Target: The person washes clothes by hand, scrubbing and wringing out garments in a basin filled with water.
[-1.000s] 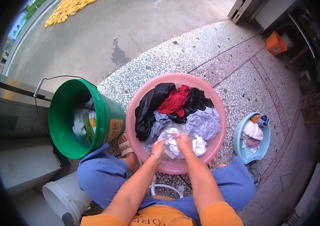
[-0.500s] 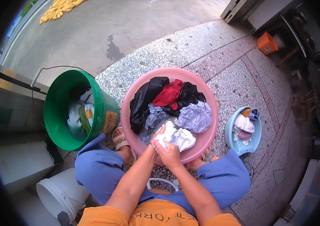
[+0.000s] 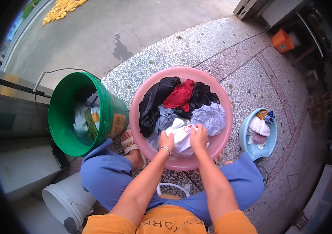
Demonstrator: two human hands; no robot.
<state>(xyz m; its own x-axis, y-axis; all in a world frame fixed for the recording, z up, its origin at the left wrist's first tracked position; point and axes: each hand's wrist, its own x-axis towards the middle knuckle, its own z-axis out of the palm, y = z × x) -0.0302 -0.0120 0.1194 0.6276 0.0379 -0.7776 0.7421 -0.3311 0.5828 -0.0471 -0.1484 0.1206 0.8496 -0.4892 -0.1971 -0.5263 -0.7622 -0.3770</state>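
A white garment (image 3: 180,134) with a small red mark is stretched between my two hands over the near part of a pink basin (image 3: 136,128). My left hand (image 3: 166,141), with a bangle at its wrist, grips one side. Closed on the other side is my right hand (image 3: 199,137). Black clothes (image 3: 152,104), a red cloth (image 3: 179,96), a grey-blue cloth (image 3: 166,117) and a pale lavender garment (image 3: 209,117) lie wet and crumpled beyond the hands. Which kind of garment the white one is, I cannot tell.
To the left stands a green bucket (image 3: 62,138) with clothes in water, and a white bucket (image 3: 62,199) nearer me. A small light-blue basin (image 3: 244,136) with clothes sits at right. An orange bin (image 3: 282,41) and yellow corn cobs (image 3: 61,11) are farther off.
My hands were together, squeezing the bunched white garment. They have moved apart, and the garment is now spread between them, its red mark showing.
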